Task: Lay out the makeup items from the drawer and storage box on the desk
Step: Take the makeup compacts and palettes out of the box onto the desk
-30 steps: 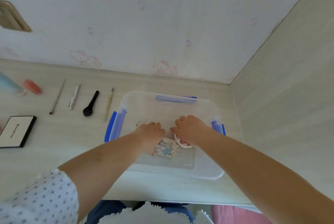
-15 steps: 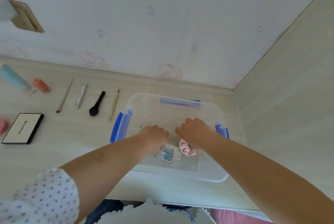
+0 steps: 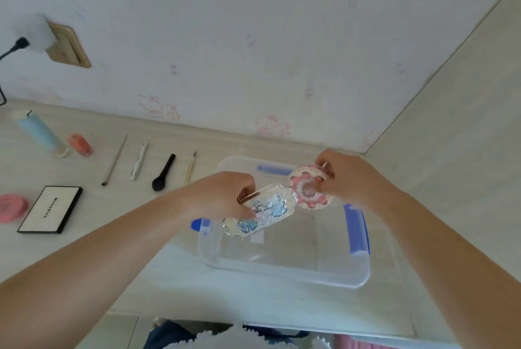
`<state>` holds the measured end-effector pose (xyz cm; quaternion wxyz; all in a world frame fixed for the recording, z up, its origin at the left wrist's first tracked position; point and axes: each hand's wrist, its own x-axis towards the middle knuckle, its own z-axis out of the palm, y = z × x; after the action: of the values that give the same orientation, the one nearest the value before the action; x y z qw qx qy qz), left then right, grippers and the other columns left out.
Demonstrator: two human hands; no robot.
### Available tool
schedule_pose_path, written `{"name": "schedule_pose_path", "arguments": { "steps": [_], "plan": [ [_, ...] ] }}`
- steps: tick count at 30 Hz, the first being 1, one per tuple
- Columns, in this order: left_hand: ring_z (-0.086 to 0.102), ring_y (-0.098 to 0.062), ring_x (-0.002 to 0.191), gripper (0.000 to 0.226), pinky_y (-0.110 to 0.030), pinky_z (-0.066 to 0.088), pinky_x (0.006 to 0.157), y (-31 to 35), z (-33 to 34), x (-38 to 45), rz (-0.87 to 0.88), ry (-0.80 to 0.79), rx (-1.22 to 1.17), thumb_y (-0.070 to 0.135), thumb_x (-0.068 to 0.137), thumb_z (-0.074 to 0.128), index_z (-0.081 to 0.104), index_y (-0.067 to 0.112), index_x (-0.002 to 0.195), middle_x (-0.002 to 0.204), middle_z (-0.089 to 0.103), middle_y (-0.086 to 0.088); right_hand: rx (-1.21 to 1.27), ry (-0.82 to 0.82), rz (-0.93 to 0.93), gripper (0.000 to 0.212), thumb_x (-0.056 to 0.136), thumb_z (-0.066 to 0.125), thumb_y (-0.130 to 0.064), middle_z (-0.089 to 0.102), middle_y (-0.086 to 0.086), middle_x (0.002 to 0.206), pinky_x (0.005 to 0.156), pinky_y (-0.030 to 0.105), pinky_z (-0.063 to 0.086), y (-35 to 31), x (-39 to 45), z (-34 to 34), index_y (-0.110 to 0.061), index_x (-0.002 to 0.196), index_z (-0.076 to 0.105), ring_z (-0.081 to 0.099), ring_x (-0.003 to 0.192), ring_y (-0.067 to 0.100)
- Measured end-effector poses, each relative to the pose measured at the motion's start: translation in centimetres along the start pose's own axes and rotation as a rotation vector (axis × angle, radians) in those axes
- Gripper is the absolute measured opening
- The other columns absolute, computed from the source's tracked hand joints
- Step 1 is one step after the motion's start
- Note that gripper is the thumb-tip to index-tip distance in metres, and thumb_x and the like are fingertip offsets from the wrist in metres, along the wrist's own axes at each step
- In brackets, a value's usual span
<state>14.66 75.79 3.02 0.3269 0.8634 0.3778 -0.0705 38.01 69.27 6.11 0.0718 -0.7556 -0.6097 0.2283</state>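
Note:
A clear storage box [image 3: 284,267] with blue latches sits on the pale desk [image 3: 84,250] at the right. Above it my left hand [image 3: 222,196] grips an ornate silver-and-blue palette [image 3: 262,213] along with a small gold-coloured stick. My right hand [image 3: 346,176] pinches a round pink-and-white compact [image 3: 306,191] beside the palette, also over the box. The box floor under the hands looks bare.
Laid out on the desk to the left: a blue tube [image 3: 39,131], an orange bottle [image 3: 80,144], a thin brush [image 3: 114,161], a white pen-like tube [image 3: 138,161], a black brush [image 3: 163,172], a yellow pencil [image 3: 190,168], a black-and-white palette [image 3: 50,209] and a pink round case [image 3: 11,207]. A side panel closes the right.
Both hands have risen out of the box, lifting the silver-blue palette and the pink compact from its floor. The view has tilted, showing more of the desk's left side.

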Motion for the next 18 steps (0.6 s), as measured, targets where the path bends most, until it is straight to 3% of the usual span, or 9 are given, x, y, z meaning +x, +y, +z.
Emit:
{"name": "schedule_pose_path", "arguments": {
  "steps": [3,7,12,14,16,18],
  "plan": [
    [0.054,0.001,0.060,0.024,-0.015,0.041,0.056,-1.8,-2.3,-2.7,-0.051,0.117,-0.334,0.031,0.075,0.075,0.056,0.023,0.087,0.071,0.060,0.013,0.244,0.095,0.002,0.031,0.072,0.077,-0.035,0.061,-0.009,0.082,0.062,0.026,0.045,-2.6,-0.1,-1.4,-0.029,0.090,0.052,0.057,0.074,0.014],
    [0.060,-0.001,0.058,0.022,-0.014,0.046,0.052,-5.1,-3.9,-6.4,-0.116,0.197,-0.714,0.017,0.077,0.074,0.058,0.012,0.092,0.075,0.068,0.004,0.525,0.132,-0.035,0.028,0.071,0.079,-0.025,0.062,-0.005,0.077,0.080,0.042,0.056,-7.0,0.9,-0.7,-0.029,0.082,0.054,0.065,0.082,0.023],
    [0.065,-0.003,0.067,0.025,-0.016,0.048,0.053,-10.7,-4.4,-10.2,-0.220,0.297,-0.862,0.016,0.078,0.073,0.059,0.010,0.098,0.079,0.071,0.002,0.662,0.054,-0.050,0.027,0.074,0.077,-0.016,0.059,-0.002,0.077,0.070,0.034,0.059,-13.2,2.2,1.5,-0.024,0.084,0.054,0.064,0.076,0.020],
    [0.067,-0.004,0.069,0.026,-0.017,0.049,0.054,-13.4,-4.2,-11.8,-0.273,0.338,-0.906,0.016,0.077,0.074,0.060,0.011,0.099,0.078,0.072,0.002,0.688,0.023,-0.046,0.027,0.074,0.078,-0.018,0.062,0.003,0.083,0.075,0.040,0.059,-15.6,2.7,2.7,-0.023,0.086,0.054,0.068,0.082,0.025],
    [0.069,-0.009,0.075,0.027,-0.023,0.053,0.061,-16.2,-3.6,-13.4,-0.330,0.362,-0.932,0.016,0.077,0.074,0.060,0.013,0.100,0.084,0.074,-0.002,0.735,-0.022,-0.039,0.028,0.075,0.077,-0.021,0.063,0.006,0.089,0.077,0.044,0.059,-18.2,3.2,4.3,-0.022,0.089,0.053,0.069,0.086,0.028],
    [0.069,-0.017,0.080,0.028,-0.030,0.055,0.066,-18.7,-2.6,-14.7,-0.392,0.361,-0.960,0.015,0.078,0.074,0.058,0.015,0.102,0.092,0.072,-0.009,0.788,-0.086,-0.017,0.027,0.078,0.073,-0.018,0.061,0.006,0.088,0.072,0.038,0.060,-20.4,3.2,6.4,-0.023,0.092,0.051,0.068,0.080,0.023]
  ]
}}
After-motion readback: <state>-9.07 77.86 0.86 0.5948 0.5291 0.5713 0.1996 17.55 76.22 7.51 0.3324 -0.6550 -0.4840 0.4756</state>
